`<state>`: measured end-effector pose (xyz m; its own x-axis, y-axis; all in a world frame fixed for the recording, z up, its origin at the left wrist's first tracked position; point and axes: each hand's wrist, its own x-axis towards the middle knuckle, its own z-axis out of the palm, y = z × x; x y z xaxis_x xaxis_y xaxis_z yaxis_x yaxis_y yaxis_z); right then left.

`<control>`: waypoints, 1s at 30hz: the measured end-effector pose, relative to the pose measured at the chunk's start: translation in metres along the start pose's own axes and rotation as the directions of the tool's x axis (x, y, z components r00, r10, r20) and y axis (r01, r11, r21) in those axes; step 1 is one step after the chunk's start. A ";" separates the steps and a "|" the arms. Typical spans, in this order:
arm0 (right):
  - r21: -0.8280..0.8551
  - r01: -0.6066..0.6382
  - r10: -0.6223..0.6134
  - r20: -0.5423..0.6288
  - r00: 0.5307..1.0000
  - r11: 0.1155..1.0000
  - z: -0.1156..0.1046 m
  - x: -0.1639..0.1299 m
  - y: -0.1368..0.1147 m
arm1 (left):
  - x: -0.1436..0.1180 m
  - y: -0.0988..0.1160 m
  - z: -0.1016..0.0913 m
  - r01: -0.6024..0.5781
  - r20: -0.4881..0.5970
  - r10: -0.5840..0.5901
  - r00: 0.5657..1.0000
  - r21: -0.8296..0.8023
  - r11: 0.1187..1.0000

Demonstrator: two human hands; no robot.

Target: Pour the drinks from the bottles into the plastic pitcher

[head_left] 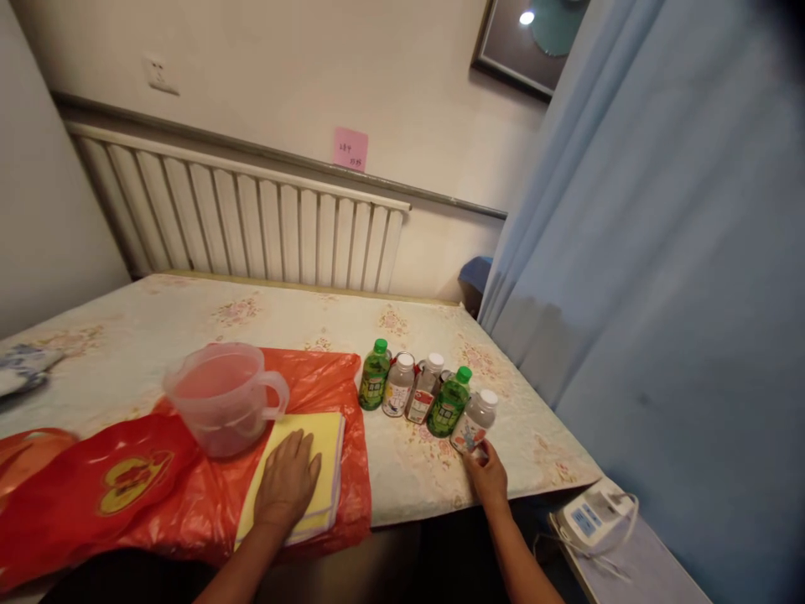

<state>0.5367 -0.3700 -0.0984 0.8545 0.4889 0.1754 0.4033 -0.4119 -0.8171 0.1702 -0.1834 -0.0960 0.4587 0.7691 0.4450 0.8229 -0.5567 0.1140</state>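
Left hand (288, 482): flat, palm down, fingers spread on the yellow cloth (318, 436); grip wide, holding nothing.
Right hand (485, 476): at the base of the white-capped bottle (475, 422); fingertips touching it, grip narrow, not clearly closed around it.
White-capped bottle: clear, tilted, at the near right end of the bottle row, close to the right edge of the surface (415, 470).
Bottle row: green bottle (375, 376), two clear white-capped bottles (398, 385), second green bottle (449, 403), standing touching or just beside one another, running diagonally toward the right hand.
Writing: bottle labels coloured but too small to read; pink note (350, 149) on the wall with handwriting, not legible; red bag (132, 482) bearing a yellow emblem.
Yellow cloth: folded, lying on the red bag, near the front edge.
Jug (223, 398): clear plastic, handle to the right, just behind the cloth, touching its far corner.
Open room: bare flowered covering behind the bottles and jug, up to the radiator (251, 218).
Edges: blue curtain (660, 294) close along the right side; white device (594, 516) with cord below the front right corner.
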 end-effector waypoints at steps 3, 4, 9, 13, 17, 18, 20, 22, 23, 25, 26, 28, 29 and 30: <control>0.009 -0.041 0.042 -0.010 0.999 0.999 0.002 -0.015 0.004 | -0.003 -0.001 0.000 0.033 0.003 -0.033 0.999 -0.058 0.998; 0.013 -0.050 0.050 -0.008 0.999 0.999 0.004 -0.021 0.005 | -0.004 -0.001 0.000 0.046 0.002 -0.046 0.999 -0.095 0.994; 0.128 -0.020 0.008 0.093 0.996 0.992 0.027 -0.057 -0.011 | -0.004 -0.004 0.004 0.077 -0.006 -0.081 0.997 -0.230 0.970; 0.250 0.079 -0.131 0.201 0.971 0.965 0.049 -0.084 -0.061 | -0.001 -0.003 0.001 0.094 -0.024 -0.104 0.994 -0.268 0.959; 0.275 0.301 -0.360 0.200 0.911 0.913 0.059 -0.103 -0.123 | 0.000 0.005 -0.019 0.157 -0.029 -0.176 0.984 -0.329 0.931; 0.283 0.340 -0.403 0.208 0.891 0.897 0.061 -0.107 -0.137 | 0.000 0.008 -0.026 0.187 -0.003 -0.200 0.980 -0.346 0.920; 0.303 0.405 -0.479 0.234 0.846 0.863 0.066 -0.111 -0.158 | 0.001 0.015 -0.040 0.253 0.085 -0.238 0.968 -0.349 0.903; 0.299 0.449 -0.529 0.291 0.797 0.842 0.074 -0.111 -0.171 | 0.002 0.020 -0.051 0.293 0.173 -0.250 0.953 -0.305 0.906; 0.283 0.460 -0.536 0.335 0.775 0.842 0.079 -0.110 -0.175 | 0.003 0.022 -0.055 0.305 0.210 -0.252 0.945 -0.273 0.913; 0.228 0.460 -0.512 0.442 0.736 0.858 0.091 -0.105 -0.178 | 0.005 0.023 -0.059 0.321 0.270 -0.263 0.926 -0.200 0.926; 0.194 0.454 -0.487 0.488 0.724 0.869 0.096 -0.103 -0.178 | 0.005 0.022 -0.060 0.330 0.296 -0.272 0.915 -0.166 0.929; 0.139 0.445 -0.445 0.538 0.716 0.885 0.105 -0.098 -0.176 | 0.006 0.020 -0.059 0.339 0.338 -0.281 0.898 -0.126 0.932; 0.123 0.445 -0.434 0.547 0.716 0.887 0.108 -0.096 -0.174 | 0.006 0.019 -0.059 0.342 0.353 -0.282 0.892 -0.119 0.932; 0.112 0.446 -0.429 0.550 0.717 0.888 0.111 -0.095 -0.173 | 0.006 0.017 -0.059 0.343 0.365 -0.280 0.888 -0.118 0.932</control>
<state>0.3494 -0.2603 -0.0350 0.2593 0.9498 0.1747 0.7030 -0.0616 -0.7085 0.1674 -0.2072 -0.0395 0.2989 0.9535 0.0391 0.8844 -0.2922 0.3638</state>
